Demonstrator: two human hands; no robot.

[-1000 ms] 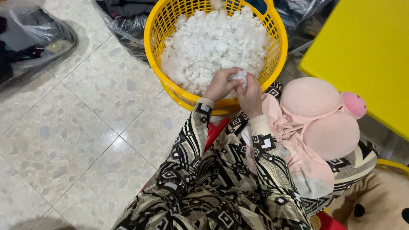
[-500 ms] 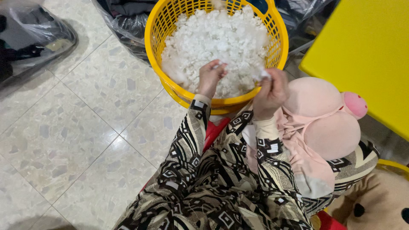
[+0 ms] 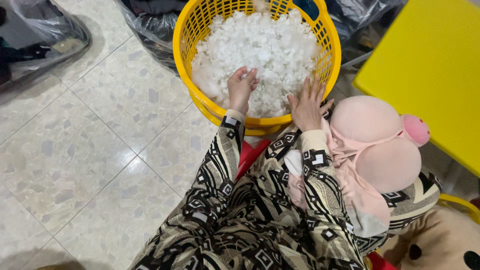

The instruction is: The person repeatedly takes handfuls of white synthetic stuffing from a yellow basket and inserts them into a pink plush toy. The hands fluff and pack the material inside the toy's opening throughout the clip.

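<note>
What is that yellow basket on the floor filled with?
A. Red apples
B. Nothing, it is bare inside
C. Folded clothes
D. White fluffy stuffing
D: the yellow basket is heaped with white fluffy stuffing, and both the left hand and the right hand reach into it at the near rim.

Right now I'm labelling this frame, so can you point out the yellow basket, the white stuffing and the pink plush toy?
yellow basket (image 3: 181, 75): head view, on the bare left rim.
white stuffing (image 3: 265, 45): head view, middle of the heap.
pink plush toy (image 3: 365, 120): head view, on the upper rounded part.
</note>
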